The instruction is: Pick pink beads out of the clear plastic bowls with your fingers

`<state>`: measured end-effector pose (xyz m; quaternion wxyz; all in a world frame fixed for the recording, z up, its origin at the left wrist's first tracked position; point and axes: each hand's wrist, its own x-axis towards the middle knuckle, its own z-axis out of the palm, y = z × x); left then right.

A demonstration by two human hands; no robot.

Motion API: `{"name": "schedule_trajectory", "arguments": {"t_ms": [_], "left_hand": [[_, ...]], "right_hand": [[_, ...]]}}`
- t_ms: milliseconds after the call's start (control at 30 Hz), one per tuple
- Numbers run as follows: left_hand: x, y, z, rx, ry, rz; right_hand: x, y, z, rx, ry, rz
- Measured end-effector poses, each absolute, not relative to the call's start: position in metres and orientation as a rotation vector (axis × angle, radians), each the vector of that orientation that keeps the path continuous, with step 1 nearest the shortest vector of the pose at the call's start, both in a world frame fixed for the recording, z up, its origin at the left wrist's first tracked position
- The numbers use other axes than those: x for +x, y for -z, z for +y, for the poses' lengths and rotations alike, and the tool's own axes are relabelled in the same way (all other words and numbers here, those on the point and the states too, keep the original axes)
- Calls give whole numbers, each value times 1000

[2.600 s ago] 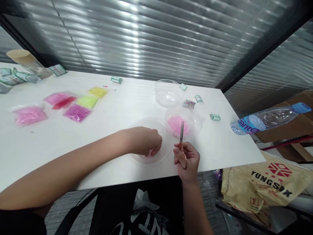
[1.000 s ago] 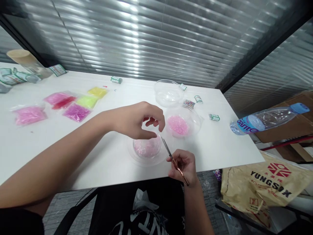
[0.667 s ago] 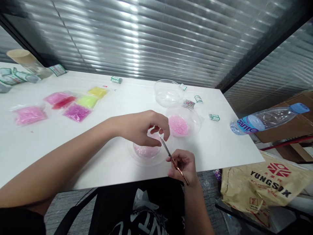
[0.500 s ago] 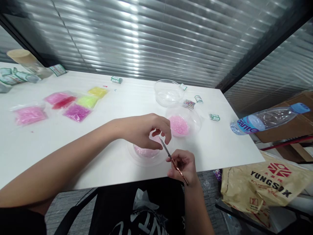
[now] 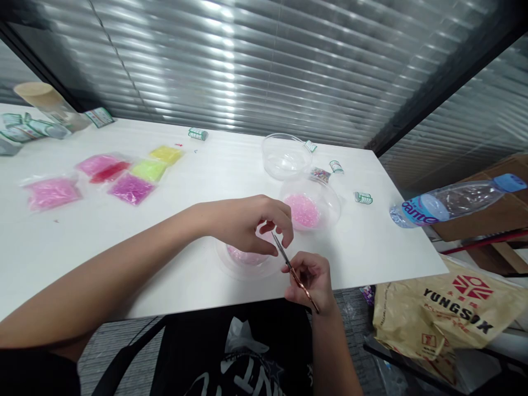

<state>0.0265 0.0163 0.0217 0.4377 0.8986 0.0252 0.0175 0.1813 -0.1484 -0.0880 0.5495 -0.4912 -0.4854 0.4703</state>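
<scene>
2 bowls (image 5: 329, 208) hold pink bits (image 5: 304, 210): 1 under the left hand (image 5: 258, 223), fingers apart; right hand (image 5: 317, 276) clamped on scissors (image 5: 295, 277)

Clock hours run from the near bowl (image 5: 264, 270), with 12 pointing away from the person. The left hand (image 5: 243, 223) covers it from above, and its forearm bars the way towards 9. Beyond that arm, bare surface (image 5: 210, 176) makes a wide lane at 11, between coloured packets (image 5: 131, 188) and the clear bowl (image 5: 286, 165) at 1. The pink-filled bowl (image 5: 328, 209) crowds 2. Scissors (image 5: 293, 275) and the right hand (image 5: 314, 280) block 4. Past them, open surface runs at 3 to the bottle (image 5: 451, 201).
</scene>
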Motion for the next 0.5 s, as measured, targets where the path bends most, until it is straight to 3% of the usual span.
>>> {"name": "schedule_trajectory", "arguments": {"t_ms": [267, 500], "left_hand": [[25, -21, 17, 2269, -52, 107], [16, -33, 22, 2561, -124, 583]], "right_hand": [[179, 85, -147, -1145, -1090, -1102], [180, 91, -143, -1182, -977, -750]]}}
